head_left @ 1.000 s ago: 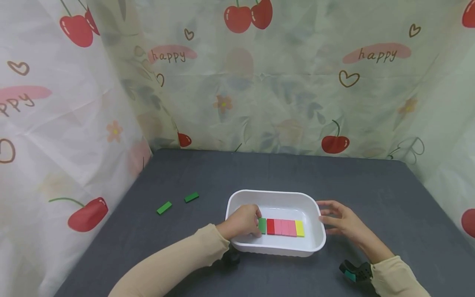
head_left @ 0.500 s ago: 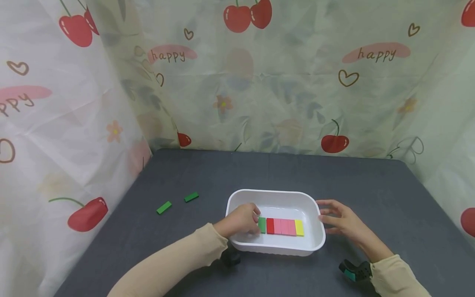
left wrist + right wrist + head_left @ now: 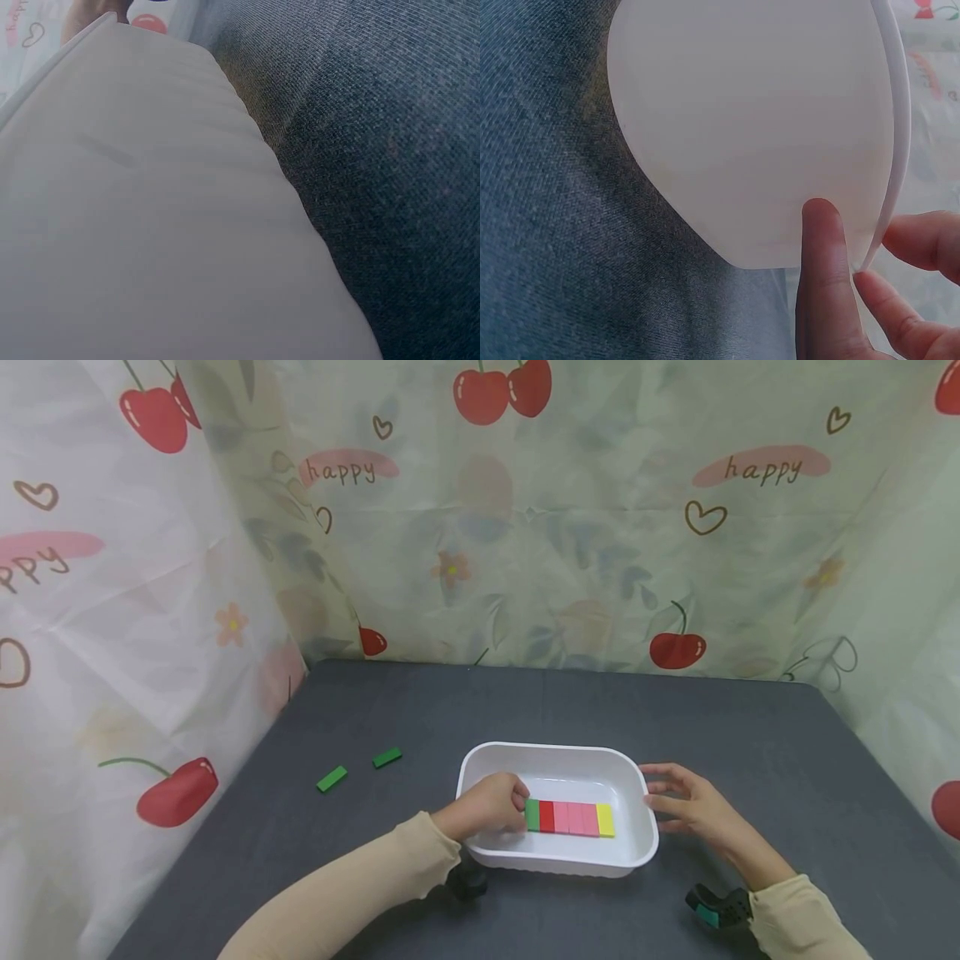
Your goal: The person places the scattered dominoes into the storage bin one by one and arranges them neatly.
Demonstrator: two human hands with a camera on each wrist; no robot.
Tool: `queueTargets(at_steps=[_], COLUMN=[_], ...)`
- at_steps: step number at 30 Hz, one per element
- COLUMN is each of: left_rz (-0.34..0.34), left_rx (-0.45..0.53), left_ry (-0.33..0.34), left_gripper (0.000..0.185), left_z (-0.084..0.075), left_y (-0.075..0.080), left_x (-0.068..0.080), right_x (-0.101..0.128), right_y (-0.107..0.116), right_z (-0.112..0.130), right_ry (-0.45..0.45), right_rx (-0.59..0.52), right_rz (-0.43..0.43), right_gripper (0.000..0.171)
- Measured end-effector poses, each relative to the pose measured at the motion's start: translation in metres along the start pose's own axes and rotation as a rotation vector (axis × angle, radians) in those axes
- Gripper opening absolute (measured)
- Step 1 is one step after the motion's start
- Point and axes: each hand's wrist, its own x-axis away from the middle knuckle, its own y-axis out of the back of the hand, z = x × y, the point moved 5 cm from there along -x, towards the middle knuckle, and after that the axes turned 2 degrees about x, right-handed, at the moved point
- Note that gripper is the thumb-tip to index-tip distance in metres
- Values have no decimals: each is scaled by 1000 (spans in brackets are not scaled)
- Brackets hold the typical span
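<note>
A white plastic tray [image 3: 558, 864] stands on the dark cloth, holding a row of flat tiles. From the left they run green tile [image 3: 532, 816], red tile [image 3: 547, 817], pink tiles [image 3: 576, 819], yellow tile [image 3: 606, 821]. My left hand [image 3: 489, 804] reaches over the tray's left rim, and its thumb and finger pinch the green tile, which lies against the red one. At the opposite end my right hand [image 3: 693, 806] rests its spread fingers on the rim and outer wall. In the right wrist view one finger [image 3: 825, 277] lies along that wall. The left wrist view is mostly tray side.
Two loose green tiles, a nearer one [image 3: 332, 779] and a farther one [image 3: 387, 758], lie on the dark cloth [image 3: 720, 718] left of the tray. A cherry-patterned curtain [image 3: 525, 568] encloses the back and sides. Each wrist wears a black strap [image 3: 717, 907].
The green tile has slid slightly right under my left hand, and the narrow gap between it and the red tile has closed. My right hand keeps its place on the tray.
</note>
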Motion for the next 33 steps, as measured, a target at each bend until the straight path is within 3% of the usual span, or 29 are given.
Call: queueTargets(at_steps=[11,17,21,26,29,33], left_rz=[4,-5,10,-32,-77,-146], left_rx=[2,45,168,251,267,244], left_ry=[8,-37,-92,-147,-182,-206], left_gripper=[35,39,42,40,42,46], left_z=[1,-6,-17,-20,-11,19], left_y=[0,15,38,84,115,152], left_x=[-1,3,15,27,31,32], right_x=[1,2,2,1,1,1], right_y=[0,0,0,0,0,0], right_z=[2,2,2,2,2,1], right_ry=[-5,-7,-4,2,1,-7], right_rx=[14,13,16,17,21,28], right_rz=[-4,-2,-7,-9,-10,-15], right_gripper=[64,64,64,63,63,63])
